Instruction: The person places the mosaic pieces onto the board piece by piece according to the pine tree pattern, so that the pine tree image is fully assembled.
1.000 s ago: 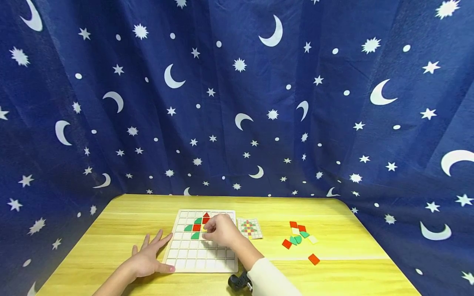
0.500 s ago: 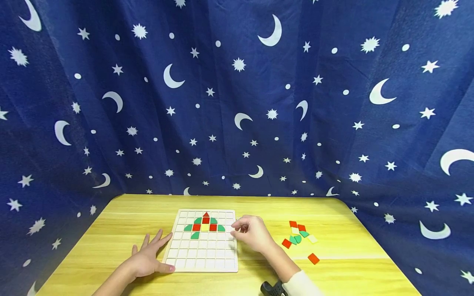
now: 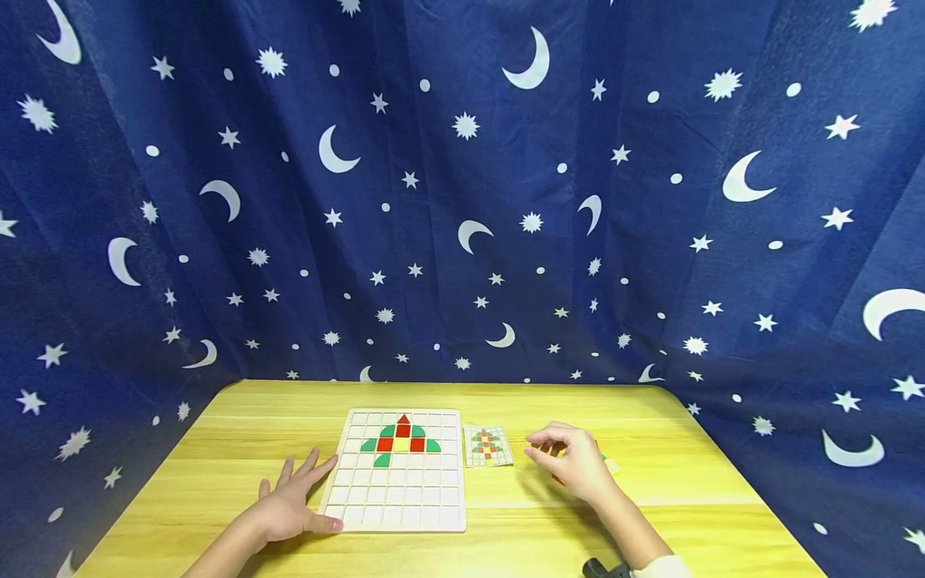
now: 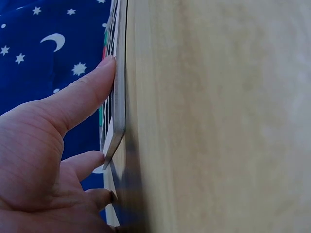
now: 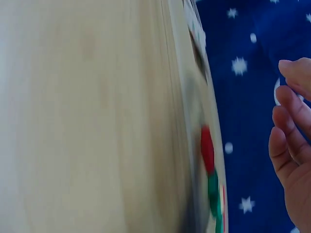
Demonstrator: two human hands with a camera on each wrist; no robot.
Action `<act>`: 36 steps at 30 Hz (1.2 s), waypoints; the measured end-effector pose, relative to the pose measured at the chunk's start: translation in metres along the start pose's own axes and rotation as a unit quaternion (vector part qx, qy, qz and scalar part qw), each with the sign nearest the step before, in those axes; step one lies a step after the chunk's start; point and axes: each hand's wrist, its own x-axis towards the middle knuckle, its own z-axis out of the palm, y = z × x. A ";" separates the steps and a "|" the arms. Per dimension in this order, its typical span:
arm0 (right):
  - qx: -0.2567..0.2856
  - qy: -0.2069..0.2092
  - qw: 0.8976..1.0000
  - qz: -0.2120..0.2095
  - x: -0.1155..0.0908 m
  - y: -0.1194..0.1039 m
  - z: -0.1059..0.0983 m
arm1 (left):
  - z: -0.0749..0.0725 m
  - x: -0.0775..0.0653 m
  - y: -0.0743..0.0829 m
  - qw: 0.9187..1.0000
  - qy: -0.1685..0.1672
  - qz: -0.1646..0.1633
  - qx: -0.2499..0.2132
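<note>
A white gridded board lies on the table, with red, green and yellow tiles set in its upper cells. The yellow tile is between two red squares. My left hand is spread with its fingers along the board's left edge and its thumb at the near left corner; in the left wrist view the thumb touches the board's rim. My right hand hovers over the loose tiles at the right, fingers loosely bent and nothing between them. It covers most of those tiles; a red tile shows in the right wrist view.
Just right of the board lies a small pattern card with a coloured grid design. A pale yellow tile peeks out beside the right hand. Behind the wooden table hangs a dark blue curtain with moons and stars.
The right hand has left the board and moved right, past the card, to over the loose tiles. Tiles it had covered on the board now show. The left hand has stayed in place.
</note>
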 end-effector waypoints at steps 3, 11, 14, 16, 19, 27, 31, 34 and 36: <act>-0.018 0.007 1.000 0.015 -0.006 0.012 -0.015 | -0.001 -0.002 0.004 1.000 -0.005 -0.002 0.003; -0.059 0.019 0.997 0.050 -0.018 0.041 -0.050 | -0.008 -0.011 0.017 1.000 -0.016 0.005 -0.005; -0.070 0.017 0.995 0.064 -0.020 0.050 -0.061 | -0.006 -0.010 0.015 1.000 -0.012 -0.003 0.000; -0.081 0.012 0.994 0.071 -0.021 0.057 -0.067 | -0.004 -0.008 0.012 1.000 -0.009 -0.007 0.003; -0.096 0.004 0.992 0.079 -0.023 0.067 -0.075 | -0.002 -0.005 0.008 1.000 -0.005 -0.005 0.002; -0.092 -0.056 0.989 0.105 -0.026 0.085 -0.087 | -0.001 0.000 0.004 1.000 -0.007 -0.015 0.000; -0.083 -0.102 0.984 0.123 -0.025 0.087 -0.089 | -0.001 0.000 0.003 1.000 -0.010 -0.018 -0.001; -0.082 -0.123 0.980 0.135 -0.023 0.088 -0.089 | -0.002 -0.002 0.005 1.000 -0.009 -0.014 -0.001; -0.084 -0.127 0.978 0.143 -0.021 0.088 -0.089 | -0.002 -0.003 0.006 1.000 -0.009 -0.011 -0.002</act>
